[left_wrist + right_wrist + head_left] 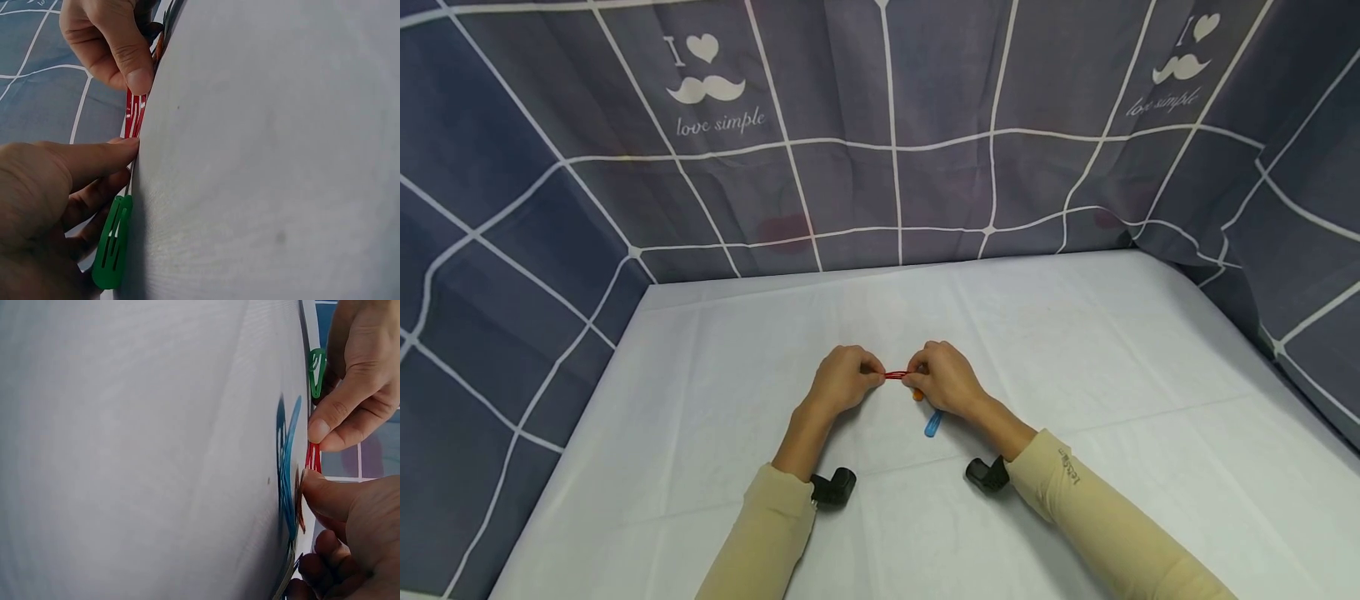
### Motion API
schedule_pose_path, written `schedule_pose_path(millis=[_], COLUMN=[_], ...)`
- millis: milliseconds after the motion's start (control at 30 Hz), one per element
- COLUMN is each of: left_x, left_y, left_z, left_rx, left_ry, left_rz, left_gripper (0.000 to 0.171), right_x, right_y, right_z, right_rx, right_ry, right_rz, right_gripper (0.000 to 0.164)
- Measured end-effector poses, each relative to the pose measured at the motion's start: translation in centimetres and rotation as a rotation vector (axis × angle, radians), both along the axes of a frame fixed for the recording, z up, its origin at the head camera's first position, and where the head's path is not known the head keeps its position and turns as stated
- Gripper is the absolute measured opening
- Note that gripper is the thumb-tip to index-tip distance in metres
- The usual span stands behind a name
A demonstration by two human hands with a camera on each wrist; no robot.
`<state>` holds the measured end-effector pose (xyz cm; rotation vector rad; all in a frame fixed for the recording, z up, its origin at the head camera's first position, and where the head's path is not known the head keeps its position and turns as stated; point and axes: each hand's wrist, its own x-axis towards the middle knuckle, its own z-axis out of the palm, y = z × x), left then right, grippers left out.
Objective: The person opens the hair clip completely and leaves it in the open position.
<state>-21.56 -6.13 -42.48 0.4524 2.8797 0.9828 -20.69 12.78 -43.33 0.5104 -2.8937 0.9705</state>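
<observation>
Between the two hands, a red snap hair clip is stretched above the white cloth. My left hand pinches one end with thumb and forefinger. The other end is pinched by the thumb and fingers of my right hand. Beside the left fingers hangs a green snap clip, joined to a thin strip running up to the thumb; whether it links to the red clip I cannot tell. An orange clip and a blue clip lie just below the right hand, partly hidden by it.
A white cloth covers the table. Dark grey curtains with white grid lines surround its back and sides. Black wrist cameras sit at the cuffs of both beige sleeves.
</observation>
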Motion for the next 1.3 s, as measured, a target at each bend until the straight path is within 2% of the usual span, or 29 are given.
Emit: schedule_pose_path(millis=[333,533,600,767,833,1100,1200,1300], left_x=[0.2,0.5,0.8,2.0,2.7,6.4,7.3,7.6], left_y=[-0.4,-1.2,-1.5,-2.4,-2.9,-4.9,-5.2,-5.3], left_z=[0.1,0.5,0.8,2.4,3.1,6.2,6.8,6.7], left_rx=[0.018,0.141,0.19,0.302,0.338,0.382,0.4,0.415], left_ry=[0.019,0.034,0.03,0.01,0.008,-0.003,-0.028,-0.034], left_rz=[-0.027,-0.014,0.002,0.013,0.001,0.008,-0.01,-0.034], left_gripper=[0.005,0.006,0.006,0.008,0.01,0.005,0.005,0.007], right_x=[0.2,0.3,0.5,1.3,1.8,4.8,5.9,6.7], right_y=[0.2,0.3,0.3,0.0,-0.3,-1.6,-1.8,-1.9], right_z=[0.2,1.2,1.8,3.7,4.3,5.9,6.1,6.2], right_rx=[-0.056,-0.131,-0.184,-0.407,-0.459,-0.522,-0.547,-0.553], right_ry=[0.035,0.033,0.001,-0.155,-0.193,-0.156,-0.143,-0.126], right_rz=[0.038,0.029,0.041,0.106,0.133,0.142,0.135,0.139], right_gripper=[0.011,0.006,0.005,0.008,0.011,0.006,0.004,0.005])
